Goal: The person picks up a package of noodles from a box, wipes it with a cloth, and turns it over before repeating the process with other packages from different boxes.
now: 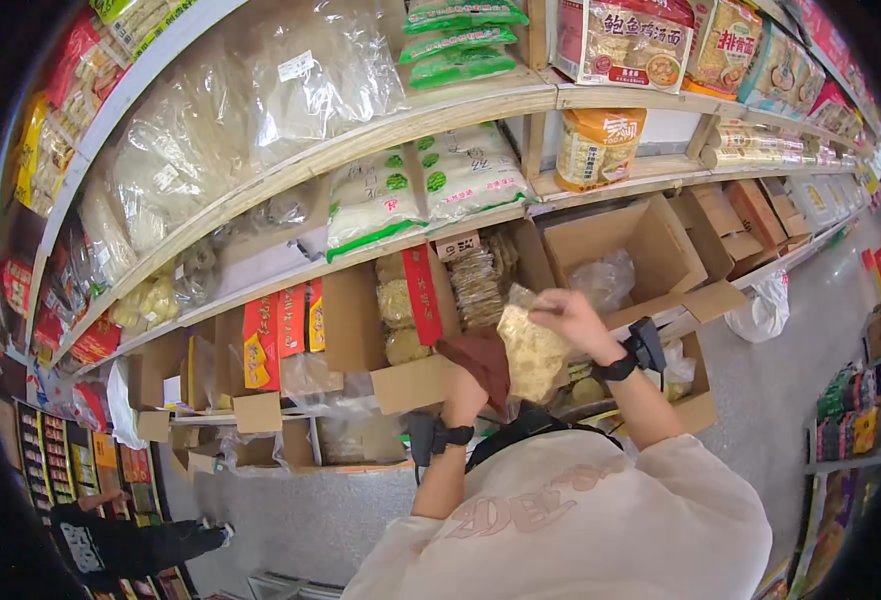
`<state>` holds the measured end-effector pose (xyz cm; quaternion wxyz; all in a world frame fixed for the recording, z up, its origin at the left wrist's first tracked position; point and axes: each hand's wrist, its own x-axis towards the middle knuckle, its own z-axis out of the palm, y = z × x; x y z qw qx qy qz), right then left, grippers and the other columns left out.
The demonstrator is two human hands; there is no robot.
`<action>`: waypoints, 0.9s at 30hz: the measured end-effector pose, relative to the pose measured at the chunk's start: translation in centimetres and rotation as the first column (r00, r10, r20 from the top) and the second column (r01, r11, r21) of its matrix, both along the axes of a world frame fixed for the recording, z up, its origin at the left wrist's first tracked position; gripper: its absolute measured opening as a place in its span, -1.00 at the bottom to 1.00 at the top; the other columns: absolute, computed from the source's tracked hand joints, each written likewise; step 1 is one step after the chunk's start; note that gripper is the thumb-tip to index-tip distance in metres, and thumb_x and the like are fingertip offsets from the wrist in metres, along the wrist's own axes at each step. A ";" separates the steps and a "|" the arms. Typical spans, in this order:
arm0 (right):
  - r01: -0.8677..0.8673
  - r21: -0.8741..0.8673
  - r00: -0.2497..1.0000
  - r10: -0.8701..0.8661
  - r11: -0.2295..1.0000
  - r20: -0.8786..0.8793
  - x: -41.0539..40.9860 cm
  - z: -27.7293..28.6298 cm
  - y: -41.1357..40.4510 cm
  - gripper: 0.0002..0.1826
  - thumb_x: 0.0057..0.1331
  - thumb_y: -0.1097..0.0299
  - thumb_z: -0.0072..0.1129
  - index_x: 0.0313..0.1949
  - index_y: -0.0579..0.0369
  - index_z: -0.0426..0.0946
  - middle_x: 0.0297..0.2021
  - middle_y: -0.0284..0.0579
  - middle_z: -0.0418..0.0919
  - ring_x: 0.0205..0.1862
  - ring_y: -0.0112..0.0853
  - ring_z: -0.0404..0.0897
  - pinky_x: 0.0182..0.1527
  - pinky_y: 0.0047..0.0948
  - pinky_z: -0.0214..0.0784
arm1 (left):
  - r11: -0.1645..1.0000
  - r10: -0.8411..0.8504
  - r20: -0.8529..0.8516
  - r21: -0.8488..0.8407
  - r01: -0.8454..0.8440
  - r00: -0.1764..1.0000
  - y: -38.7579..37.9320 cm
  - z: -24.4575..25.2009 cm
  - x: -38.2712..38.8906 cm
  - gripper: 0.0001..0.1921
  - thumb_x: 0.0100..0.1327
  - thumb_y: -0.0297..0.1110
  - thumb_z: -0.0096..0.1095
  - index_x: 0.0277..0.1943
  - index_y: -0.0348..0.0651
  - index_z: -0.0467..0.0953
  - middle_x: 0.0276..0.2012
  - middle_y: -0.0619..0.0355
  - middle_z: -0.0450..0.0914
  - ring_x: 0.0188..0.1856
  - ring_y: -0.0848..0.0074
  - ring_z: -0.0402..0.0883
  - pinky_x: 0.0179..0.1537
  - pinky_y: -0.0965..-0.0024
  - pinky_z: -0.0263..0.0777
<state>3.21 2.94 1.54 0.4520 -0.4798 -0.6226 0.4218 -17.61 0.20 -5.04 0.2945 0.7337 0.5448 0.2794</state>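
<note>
My right hand point(569, 319) pinches the top of a clear plastic pack of pale yellow dried food point(530, 356), which hangs in front of my body. Just left of the pack is my left hand point(466, 390), its fingers hidden under or behind a dark red cloth point(479, 364); the cloth's right edge lies close to the pack. Beyond my hands stands an open cardboard box point(354, 319) with packs of dried noodles point(395, 300) and a red printed strip. Stacked thin packs point(478, 281) fill the space beside that strip.
Another open cardboard box point(620, 247) holds a crumpled clear bag point(605, 281). Wooden shelves point(440, 112) above carry white and green bags point(474, 172) and an orange noodle pack point(600, 146). More boxes sit low to the left. A person in dark clothes point(132, 540) is at the lower left.
</note>
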 end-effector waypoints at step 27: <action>-0.067 -0.013 0.586 0.050 0.998 0.809 -7.0 -18.4 8.9 -0.71 -0.06 0.44 0.04 -0.27 0.01 0.53 -0.50 0.05 0.50 -0.38 -0.08 0.49 -0.39 -0.16 0.34 | 0.863 0.506 0.816 -0.477 0.167 -0.279 -2.7 2.0 -11.2 -0.63 0.20 -0.39 -0.10 -0.01 -0.50 0.20 -0.39 -0.20 0.43 -0.42 0.20 0.44 -0.44 0.39 0.35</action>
